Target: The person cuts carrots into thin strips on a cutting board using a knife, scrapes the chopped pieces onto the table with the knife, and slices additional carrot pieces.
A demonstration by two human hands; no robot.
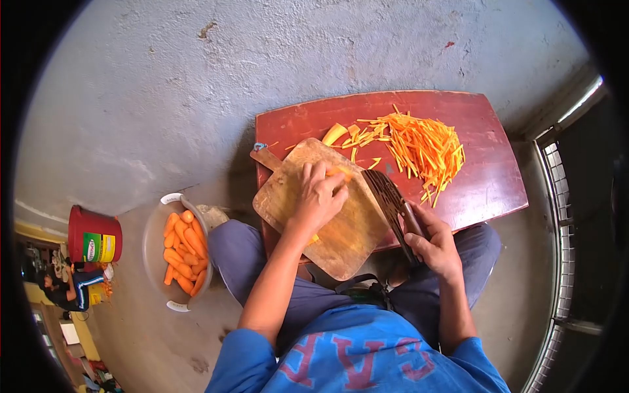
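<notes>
A wooden cutting board with a handle lies tilted over the left part of a red table. On its upper part my left hand has its fingers bent round a carrot piece, mostly hidden beneath them. My right hand grips the handle of a broad dark knife, whose blade is at the board's right edge. Beyond the blade, a heap of orange carrot strips rests on the table. A thicker carrot chunk lies just above the board.
To the left on the floor stands a basin of peeled carrots. Farther left are a red bucket and a seated person. A wall rises behind the table; a metal grille runs along the right.
</notes>
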